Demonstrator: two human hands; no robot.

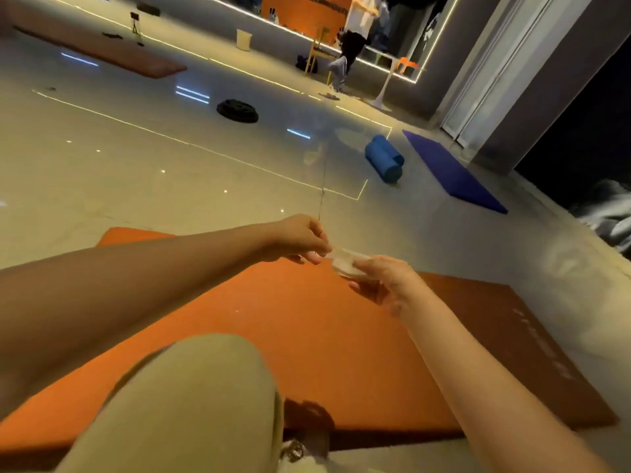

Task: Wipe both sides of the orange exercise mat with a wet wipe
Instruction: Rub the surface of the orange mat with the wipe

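**Wet wipe held between both hands, above orange mat**

- Left hand (300,238): fingers curled, thumb and fingertips pinching the near-left edge of the wet wipe (348,262).
- Right hand (386,281): just beside the left hand, fingers curled round the wipe's other end.
- Wet wipe: pale, small and blurred. It spans the gap between the two hands, lifted off the mat.
- Orange exercise mat (307,336): lies flat on the floor directly beneath both hands.
- Knee (191,404): in beige trousers, raised below the left forearm and over the mat's near part.
- Beyond the hands: rolled blue mat (384,158) and flat purple mat (450,172), both ahead of the right hand.
- Black weight plate (237,110): well ahead of the left hand
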